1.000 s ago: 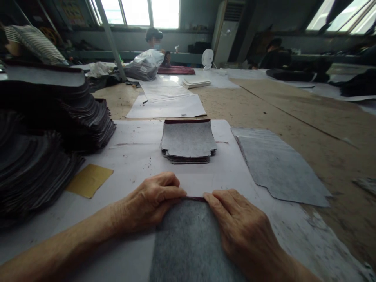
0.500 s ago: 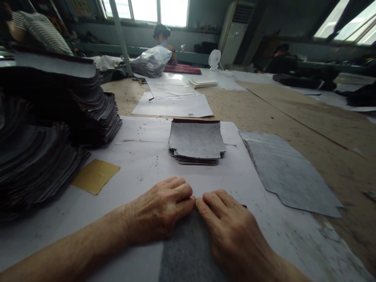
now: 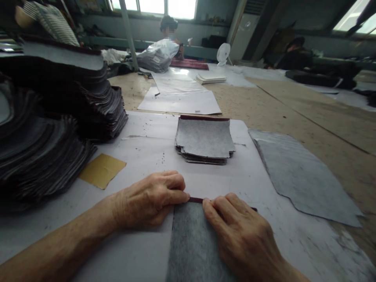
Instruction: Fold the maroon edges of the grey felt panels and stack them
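A grey sheet (image 3: 192,243) lies on white paper at the bottom centre, a narrow dark red strip folded along its far edge. My left hand (image 3: 152,199) pinches the left end of that edge, fingers curled. On the right part of the same edge, my right hand (image 3: 241,227) presses with bent fingers and covers the corner; a small dark tip shows beyond its knuckles. Just beyond both hands sits a small stack of grey pieces with dark red edges (image 3: 204,137). Larger grey sheets (image 3: 302,176) lie to the right.
Tall stacks of dark-edged pieces (image 3: 100,105) rise at the left, beside a yellow square (image 3: 102,171). Farther back are white sheets (image 3: 182,102), a plastic bag (image 3: 158,56), a pole (image 3: 127,35) and a small white fan (image 3: 223,54). Several people are in the background.
My hands have moved apart along the sheet's far edge, uncovering the dark red strip between them. The view has shifted slightly, so the surroundings sit farther right.
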### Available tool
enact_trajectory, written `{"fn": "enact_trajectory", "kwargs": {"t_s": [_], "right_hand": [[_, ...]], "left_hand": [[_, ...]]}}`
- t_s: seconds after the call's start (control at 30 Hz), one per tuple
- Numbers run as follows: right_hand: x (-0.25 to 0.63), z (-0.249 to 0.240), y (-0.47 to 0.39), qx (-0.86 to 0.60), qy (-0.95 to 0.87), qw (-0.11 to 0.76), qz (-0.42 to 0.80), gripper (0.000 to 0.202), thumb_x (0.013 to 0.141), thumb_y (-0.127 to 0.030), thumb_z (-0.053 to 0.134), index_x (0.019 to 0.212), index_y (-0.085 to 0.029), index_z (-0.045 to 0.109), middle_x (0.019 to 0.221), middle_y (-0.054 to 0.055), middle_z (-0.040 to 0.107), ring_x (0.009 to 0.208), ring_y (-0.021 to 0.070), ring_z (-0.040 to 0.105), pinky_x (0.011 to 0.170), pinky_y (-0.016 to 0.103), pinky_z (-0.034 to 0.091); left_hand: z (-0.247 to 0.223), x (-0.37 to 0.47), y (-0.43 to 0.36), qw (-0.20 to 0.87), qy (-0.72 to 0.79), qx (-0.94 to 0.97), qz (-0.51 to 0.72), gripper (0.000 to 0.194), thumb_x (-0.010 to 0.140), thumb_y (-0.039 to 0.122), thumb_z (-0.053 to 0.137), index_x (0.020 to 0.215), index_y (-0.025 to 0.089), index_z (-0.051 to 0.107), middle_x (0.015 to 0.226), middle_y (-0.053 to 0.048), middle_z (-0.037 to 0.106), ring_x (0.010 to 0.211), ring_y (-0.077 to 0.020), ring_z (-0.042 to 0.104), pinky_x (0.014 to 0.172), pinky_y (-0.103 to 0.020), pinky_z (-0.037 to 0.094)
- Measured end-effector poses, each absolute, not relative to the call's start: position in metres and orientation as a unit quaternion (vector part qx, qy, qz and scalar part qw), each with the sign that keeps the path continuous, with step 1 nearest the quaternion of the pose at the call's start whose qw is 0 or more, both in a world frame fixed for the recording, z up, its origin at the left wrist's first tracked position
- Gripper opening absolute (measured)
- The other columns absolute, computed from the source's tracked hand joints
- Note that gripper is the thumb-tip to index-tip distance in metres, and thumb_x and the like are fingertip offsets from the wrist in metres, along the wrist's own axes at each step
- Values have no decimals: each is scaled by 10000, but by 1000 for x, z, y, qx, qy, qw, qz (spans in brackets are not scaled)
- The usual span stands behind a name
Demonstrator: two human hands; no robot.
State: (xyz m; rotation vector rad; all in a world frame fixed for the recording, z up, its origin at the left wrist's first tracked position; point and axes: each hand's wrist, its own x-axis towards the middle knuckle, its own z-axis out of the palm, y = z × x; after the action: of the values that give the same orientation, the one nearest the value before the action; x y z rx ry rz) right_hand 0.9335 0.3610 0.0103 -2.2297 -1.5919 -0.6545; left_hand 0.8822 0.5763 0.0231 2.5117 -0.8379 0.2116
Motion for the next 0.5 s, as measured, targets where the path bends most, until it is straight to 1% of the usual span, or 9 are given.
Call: {"fn": "enact_trajectory", "kwargs": {"t_s": [0.1,0.13,0.2,0.27,0.37,0.43,0.5], "right_hand": [[936,15,363,-779,-566,147,-224,331,826,-21,323,925,-82,633,714,59,560,655,181,456,560,309,388],[937,17,365,-783,-565,141,-219,330,813,-18,330,918,-85,635,720,63,562,654,182,458,555,308,388],[937,20,371,-790,-561,140,-206,316,785,-19,348,873,-95,641,733,77,563,668,193,463,558,314,394],[937,21,378,-788,-564,162,-187,308,758,-14,349,818,-104,638,738,87,558,682,201,463,569,322,403],[934,18,387,-771,-582,188,-179,312,759,-7,328,767,-98,627,709,91,538,654,195,443,552,319,395],[934,15,389,-758,-593,179,-206,323,780,-9,315,766,-78,630,680,91,521,621,190,422,527,318,373],[934,13,389,-747,-601,167,-230,318,792,-18,323,796,-57,638,664,89,509,608,190,408,514,321,353]], "left_hand": [[23,882,573,206,-323,920,80,267,750,-7,391,862,113,601,821,-69,518,747,-157,455,686,-289,427],[23,882,572,198,-328,920,84,250,744,-4,399,848,106,597,823,-73,519,746,-162,449,688,-298,425],[22,882,570,190,-335,918,90,218,732,6,419,825,100,592,829,-78,521,746,-169,442,689,-308,422],[21,881,569,186,-340,917,93,189,720,14,436,796,97,588,813,-78,519,733,-169,435,678,-312,419],[19,882,569,187,-342,915,100,167,713,17,436,741,95,581,774,-75,515,695,-163,427,650,-313,417],[18,884,572,218,-334,912,97,186,732,18,427,754,97,594,769,-72,524,695,-156,448,652,-303,427],[19,886,578,291,-304,901,101,210,772,25,435,834,106,618,792,-63,552,716,-137,496,663,-267,447]]}}
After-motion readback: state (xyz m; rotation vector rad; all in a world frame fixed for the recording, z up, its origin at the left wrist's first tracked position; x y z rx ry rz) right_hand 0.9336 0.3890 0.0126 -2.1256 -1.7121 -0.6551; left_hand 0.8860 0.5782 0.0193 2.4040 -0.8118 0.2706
